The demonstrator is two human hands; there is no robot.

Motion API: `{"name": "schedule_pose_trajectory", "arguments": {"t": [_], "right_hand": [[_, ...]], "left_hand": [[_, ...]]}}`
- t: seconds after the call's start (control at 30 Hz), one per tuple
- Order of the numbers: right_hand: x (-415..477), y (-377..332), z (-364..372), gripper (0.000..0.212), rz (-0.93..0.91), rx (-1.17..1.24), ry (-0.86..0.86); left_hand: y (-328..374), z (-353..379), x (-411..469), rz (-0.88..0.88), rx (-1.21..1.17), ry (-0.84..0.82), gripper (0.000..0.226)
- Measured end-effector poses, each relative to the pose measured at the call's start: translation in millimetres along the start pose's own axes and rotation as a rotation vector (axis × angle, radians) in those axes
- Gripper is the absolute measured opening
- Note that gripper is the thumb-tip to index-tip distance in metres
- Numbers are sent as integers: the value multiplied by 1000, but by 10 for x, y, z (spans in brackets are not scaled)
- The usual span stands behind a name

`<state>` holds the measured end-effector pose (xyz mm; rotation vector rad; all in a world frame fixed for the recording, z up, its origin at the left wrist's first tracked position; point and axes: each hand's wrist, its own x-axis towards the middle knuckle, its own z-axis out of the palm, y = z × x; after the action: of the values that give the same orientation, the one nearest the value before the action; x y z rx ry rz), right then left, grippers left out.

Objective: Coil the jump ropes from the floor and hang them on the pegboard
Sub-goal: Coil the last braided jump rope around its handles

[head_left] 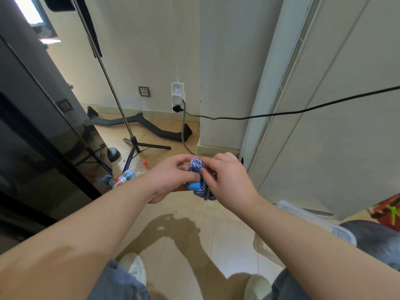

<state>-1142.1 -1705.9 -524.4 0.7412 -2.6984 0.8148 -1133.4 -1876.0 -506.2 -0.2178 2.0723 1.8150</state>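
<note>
Right now I see the jump rope (204, 192) not on the floor (194, 226) any more: it is gathered into a short, thick bundle and held in the air between both hands, straight in front of the body. The left hand (173, 177) is closed on it from the left side, with the thumb and fingertips pinching near the upper end, and a blue handle (192, 186) comes out just under this hand. The right hand (227, 178) is closed on it from the right side, its fingers curled over the windings. The long axis of the bundle goes from the far upper end, between the fingertips, down toward me, and the lower loops hang free under the right hand. Both hands touch the rope, so neither is nearer; I judge that the right hand carries more of the bundle and the left hand does the fine work at the top. I think the step now is to fasten the last turn so that the coil stays together. The pegboard is not in view, so I cannot tell which way the coil must go. A plastic bottle (129, 174) lies on the floor to the left, beside a tripod stand (138, 146), and a black cable (303, 110) crosses the air on the right; I would carry the coil clear of it.
</note>
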Motion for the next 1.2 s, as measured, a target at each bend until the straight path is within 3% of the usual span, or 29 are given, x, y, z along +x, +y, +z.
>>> {"name": "schedule_pose_trajectory", "arguments": {"t": [0.3,0.63,0.77,0.83,1.07,1.2], "right_hand": [[-16,-43,-31,42,3,27,-46],[12,-92,-73,44,-45,-26,-72],[28,-90,-123,28,34,47,-24],[20,-80,-112,17,-13,-11,-37],[21,-109,-29,23,-71,-182,44],[39,-107,13,16,-60,-251,21]], "left_hand": [[24,41,2,112,122,115,37],[18,86,35,140,-9,262,20],[8,83,50,128,-106,327,19],[0,91,57,127,-114,334,21],[-31,96,55,108,-139,325,24],[-32,117,52,106,-113,296,25]]}}
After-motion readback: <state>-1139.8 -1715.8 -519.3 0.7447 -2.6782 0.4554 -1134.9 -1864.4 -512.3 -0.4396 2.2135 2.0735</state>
